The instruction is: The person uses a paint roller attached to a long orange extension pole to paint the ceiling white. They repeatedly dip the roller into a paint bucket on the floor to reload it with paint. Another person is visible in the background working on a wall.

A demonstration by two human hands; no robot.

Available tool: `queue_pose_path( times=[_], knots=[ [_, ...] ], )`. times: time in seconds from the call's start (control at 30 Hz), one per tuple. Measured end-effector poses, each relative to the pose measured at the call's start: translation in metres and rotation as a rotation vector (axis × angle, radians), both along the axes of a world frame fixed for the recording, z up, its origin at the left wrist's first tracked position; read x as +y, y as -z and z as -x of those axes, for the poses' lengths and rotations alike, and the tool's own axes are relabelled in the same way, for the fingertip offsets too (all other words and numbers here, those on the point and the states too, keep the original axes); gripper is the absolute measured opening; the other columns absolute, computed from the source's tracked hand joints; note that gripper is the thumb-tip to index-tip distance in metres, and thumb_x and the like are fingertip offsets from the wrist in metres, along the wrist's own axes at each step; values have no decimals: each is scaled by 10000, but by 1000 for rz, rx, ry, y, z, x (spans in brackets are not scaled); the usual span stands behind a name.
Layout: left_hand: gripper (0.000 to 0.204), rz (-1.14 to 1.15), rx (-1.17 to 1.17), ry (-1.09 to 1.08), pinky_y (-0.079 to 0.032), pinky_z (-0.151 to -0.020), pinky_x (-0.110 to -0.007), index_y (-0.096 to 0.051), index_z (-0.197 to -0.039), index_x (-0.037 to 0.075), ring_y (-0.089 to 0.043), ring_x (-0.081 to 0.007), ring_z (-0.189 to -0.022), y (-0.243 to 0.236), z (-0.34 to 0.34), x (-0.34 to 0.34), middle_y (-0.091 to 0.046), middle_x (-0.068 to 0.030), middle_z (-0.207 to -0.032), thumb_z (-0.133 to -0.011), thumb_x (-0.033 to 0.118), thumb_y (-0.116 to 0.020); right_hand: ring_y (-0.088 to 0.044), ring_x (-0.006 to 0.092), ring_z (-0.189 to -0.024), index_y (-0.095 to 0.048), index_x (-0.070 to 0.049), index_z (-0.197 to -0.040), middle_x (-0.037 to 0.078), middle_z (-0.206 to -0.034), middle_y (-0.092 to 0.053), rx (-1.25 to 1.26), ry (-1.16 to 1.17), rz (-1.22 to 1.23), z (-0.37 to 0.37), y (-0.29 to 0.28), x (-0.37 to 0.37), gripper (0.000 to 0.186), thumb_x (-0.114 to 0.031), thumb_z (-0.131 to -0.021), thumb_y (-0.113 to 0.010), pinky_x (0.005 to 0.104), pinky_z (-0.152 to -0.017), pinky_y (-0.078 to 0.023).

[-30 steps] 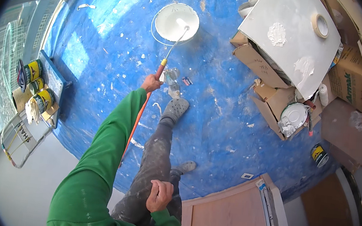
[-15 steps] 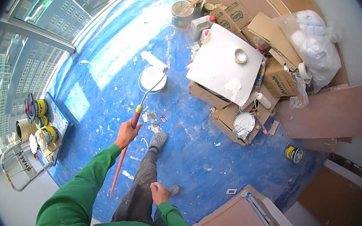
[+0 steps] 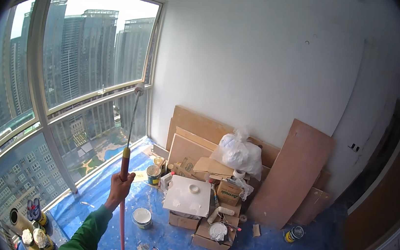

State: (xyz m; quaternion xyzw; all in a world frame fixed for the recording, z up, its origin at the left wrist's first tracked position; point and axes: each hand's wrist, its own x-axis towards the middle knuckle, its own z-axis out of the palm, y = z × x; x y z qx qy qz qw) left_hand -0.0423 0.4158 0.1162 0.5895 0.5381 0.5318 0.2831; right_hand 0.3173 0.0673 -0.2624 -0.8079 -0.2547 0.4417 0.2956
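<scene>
My left hand (image 3: 121, 187), in a green sleeve, is closed around a long extension pole (image 3: 121, 219) with a red shaft and yellow collar. The pole stands raised, its metal rod ending in a small, side-on roller head (image 3: 139, 89) against the view of the window frame. A round bucket of white paint (image 3: 142, 215) sits on the blue floor sheet (image 3: 156, 246) beyond and right of the hand. My right hand is outside the picture.
Tall windows (image 3: 89, 53) line the left; a white wall (image 3: 246, 61) faces me. Boards (image 3: 288, 174), cardboard boxes (image 3: 211, 240), a white panel (image 3: 184, 197) and a plastic bag (image 3: 236, 156) crowd the middle. Cans (image 3: 39, 239) stand lower left, another (image 3: 294, 234) right, near a dark doorway (image 3: 376, 155).
My left hand has lifted the pole, raising the roller out of the paint bucket. The view has tilted up to the windows and wall, and my right hand has left the picture.
</scene>
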Motion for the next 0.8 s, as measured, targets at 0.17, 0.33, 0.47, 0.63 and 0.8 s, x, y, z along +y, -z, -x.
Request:
queue_pose_path(
  times=[0.17, 0.33, 0.47, 0.63, 0.8],
  knots=[
    [265, -65, -355, 111, -314, -359, -265, -579, -722, 10, -421, -69, -395, -95, -30, -70, -475, 8, -513, -898, 183, -675, -665, 276, -707, -676, -70, -957, 102, -741, -667, -169, 38, -184, -20, -27, -71, 229, -252, -836, -608, 420, -705, -516],
    [209, -51, -523, 269, -291, -332, -267, -539, -784, 21, -384, -82, -361, -134, -57, -131, -403, 25, -493, -925, 155, -615, -653, 326, -722, -668, -91, -875, 115, -713, -655, -397, 8, -346, -16, -6, -152, 213, -270, -818, -566, 474, -760, -506],
    [135, -63, -717, 420, -337, -310, -243, -554, -781, 22, -448, -98, -341, -158, -64, -192, -440, 16, -485, -886, 82, -615, -634, 390, -965, -626, -55, -1112, 218, -953, -669, -966, -454, -274, -32, 111, -178, 372, -259, -806, -566, 541, -958, -425],
    [154, 30, -906, 392, -312, -296, -241, -518, -763, 45, -392, -78, -330, -173, -67, -225, -371, 41, -482, -886, 100, -593, -353, 489, -1312, -255, -55, -1471, 339, -1389, -389, -656, -219, -138, 15, -118, -218, 864, -321, -753, -655, 552, -1095, -303],
    [245, 107, -962, 510, -186, -318, -252, -505, -731, 120, -237, -60, -329, -168, -69, -203, -250, 78, -457, -931, 227, -599, -338, 494, -1328, -248, -58, -1484, 338, -1407, -381, -704, -98, -196, 14, -122, -296, 951, -319, -701, -721, 545, -1099, -308]
  ],
)
